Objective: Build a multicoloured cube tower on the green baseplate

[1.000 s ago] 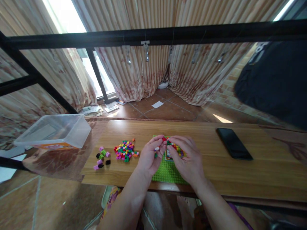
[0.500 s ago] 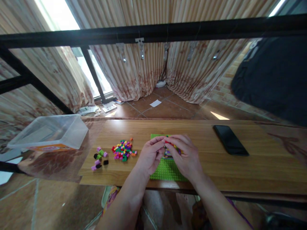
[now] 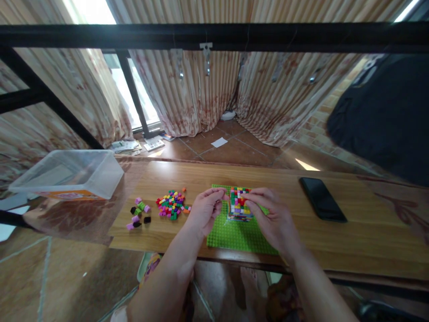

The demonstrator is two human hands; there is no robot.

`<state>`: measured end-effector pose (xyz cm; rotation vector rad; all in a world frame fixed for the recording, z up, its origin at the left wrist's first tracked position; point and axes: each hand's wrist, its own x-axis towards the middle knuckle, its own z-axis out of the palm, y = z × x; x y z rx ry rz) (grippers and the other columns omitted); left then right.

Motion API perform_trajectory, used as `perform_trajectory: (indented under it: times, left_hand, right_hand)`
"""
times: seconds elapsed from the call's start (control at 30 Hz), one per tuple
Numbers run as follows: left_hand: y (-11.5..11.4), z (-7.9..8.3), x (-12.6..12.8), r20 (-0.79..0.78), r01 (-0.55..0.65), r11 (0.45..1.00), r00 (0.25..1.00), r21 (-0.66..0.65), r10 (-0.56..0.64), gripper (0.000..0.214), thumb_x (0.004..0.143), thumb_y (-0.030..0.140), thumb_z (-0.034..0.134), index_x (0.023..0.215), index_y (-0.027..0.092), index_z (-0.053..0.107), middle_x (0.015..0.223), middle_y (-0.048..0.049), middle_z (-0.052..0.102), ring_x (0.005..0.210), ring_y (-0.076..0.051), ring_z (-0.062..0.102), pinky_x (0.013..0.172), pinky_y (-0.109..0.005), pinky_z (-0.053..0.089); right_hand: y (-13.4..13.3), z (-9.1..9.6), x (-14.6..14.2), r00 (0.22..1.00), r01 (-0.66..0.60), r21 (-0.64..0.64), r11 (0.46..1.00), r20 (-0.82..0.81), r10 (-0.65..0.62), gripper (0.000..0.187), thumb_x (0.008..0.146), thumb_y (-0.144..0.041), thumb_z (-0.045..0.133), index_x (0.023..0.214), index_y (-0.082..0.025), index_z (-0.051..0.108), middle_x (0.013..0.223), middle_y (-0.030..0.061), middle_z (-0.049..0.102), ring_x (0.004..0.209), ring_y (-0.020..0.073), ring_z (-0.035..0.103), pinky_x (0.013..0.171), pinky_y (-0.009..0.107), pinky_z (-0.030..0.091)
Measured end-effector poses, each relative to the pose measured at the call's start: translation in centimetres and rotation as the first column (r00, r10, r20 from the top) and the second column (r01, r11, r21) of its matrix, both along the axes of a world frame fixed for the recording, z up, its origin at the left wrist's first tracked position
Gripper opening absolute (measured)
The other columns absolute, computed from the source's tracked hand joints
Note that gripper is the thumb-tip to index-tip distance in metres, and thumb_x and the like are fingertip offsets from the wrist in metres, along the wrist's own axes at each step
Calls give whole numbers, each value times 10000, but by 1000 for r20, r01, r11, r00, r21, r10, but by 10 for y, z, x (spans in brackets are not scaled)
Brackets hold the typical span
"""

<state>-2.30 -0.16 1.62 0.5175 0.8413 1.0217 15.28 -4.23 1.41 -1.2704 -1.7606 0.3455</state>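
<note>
A block structure (image 3: 238, 206) of many small coloured bricks stands on the green studded baseplate (image 3: 234, 237). To its left is my left hand (image 3: 205, 212), thumb and index fingertips pinched together close to the structure's side; whatever they hold, if anything, is too small to make out. My right hand (image 3: 275, 221) reaches in from the right, with thumb and forefinger closed at the structure's top on what looks like a small red brick (image 3: 242, 202). Its fingers cover the structure's right side.
A pile of small coloured bricks (image 3: 172, 205) lies left of the baseplate, with pink, green and black pieces (image 3: 140, 208) farther left. A clear plastic bin (image 3: 77, 179) stands at the table's left end. A black phone (image 3: 321, 199) lies on the right; a black rail (image 3: 221, 38) crosses above.
My hands were together over the structure and have moved apart, the right one shifting right. The structure's coloured top is now uncovered. The whole view has shifted slightly.
</note>
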Motion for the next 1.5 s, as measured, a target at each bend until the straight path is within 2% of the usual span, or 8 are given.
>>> perform_trajectory:
  times: [0.23, 0.6, 1.0, 1.1, 1.2, 1.27, 1.4, 1.5]
  left_hand:
    - [-3, -1, 3, -44, 13, 1000, 999, 2, -13, 209, 616, 184, 728, 796, 102, 659, 639, -8, 610, 435, -4, 364, 394, -134, 159]
    - [-3, -3, 3, -69, 33, 999, 997, -3, -33, 186, 631, 187, 712, 787, 100, 660, 638, -7, 606, 426, 0, 343, 386, -133, 163]
    - [-4, -4, 4, -37, 22, 1000, 999, -4, -22, 179, 633, 188, 737, 771, 102, 663, 645, -12, 607, 432, 1, 364, 380, -121, 187]
    - [-3, -4, 4, 20, 19, 999, 1000, -25, -19, 176, 651, 191, 744, 776, 103, 658, 637, -5, 595, 435, -1, 372, 369, -119, 190]
    - [0, -1, 3, 180, 5, 994, 984, -110, 15, 138, 726, 203, 700, 803, 103, 644, 634, 5, 572, 436, -4, 384, 354, -113, 219]
    - [1, 3, 3, 295, -14, 986, 954, -164, 63, 152, 801, 250, 635, 832, 100, 639, 659, -11, 578, 460, -18, 429, 367, -111, 298]
    - [-1, 14, 3, 408, -44, 980, 905, -193, 121, 323, 887, 377, 509, 908, 87, 649, 819, -100, 648, 673, -98, 607, 581, -174, 528]
    - [-4, 18, 5, 468, -33, 985, 877, -169, 110, 410, 895, 441, 469, 953, 79, 653, 977, -152, 667, 882, -172, 656, 770, -256, 564]
  right_hand:
    - [0, -2, -8, 995, 7, -22, 1000, 104, -4, 152, 875, -257, 607, 949, -280, 738, 977, 47, 619, 970, 208, 564, 848, 400, 478]
    - [6, -5, -13, 994, 94, 16, 995, 49, -95, 44, 814, -241, 673, 809, -251, 715, 927, 31, 649, 925, 205, 580, 844, 389, 470]
    - [4, -6, -14, 993, 77, 54, 996, 89, -82, 109, 836, -228, 633, 773, -252, 718, 920, 39, 647, 911, 206, 576, 814, 392, 475]
    - [5, -4, -12, 988, 79, 30, 996, 128, -82, 113, 831, -222, 637, 764, -257, 720, 936, 43, 635, 927, 212, 567, 826, 407, 468]
    - [3, -4, -10, 990, 76, 16, 997, 122, -77, 101, 825, -232, 649, 772, -269, 727, 959, 39, 635, 935, 213, 569, 832, 413, 464]
    - [1, -5, -10, 994, 93, 37, 995, 52, -95, 94, 833, -241, 644, 807, -275, 728, 969, 35, 642, 937, 209, 577, 828, 406, 470]
    - [-4, -3, -16, 987, 149, 149, 978, -87, -137, 106, 851, -218, 624, 877, -271, 712, 944, 29, 657, 900, 189, 600, 814, 380, 480]
    - [-6, 1, -24, 992, 115, 195, 974, -71, -103, 124, 858, -198, 619, 915, -272, 700, 942, 29, 663, 890, 183, 604, 806, 367, 485]
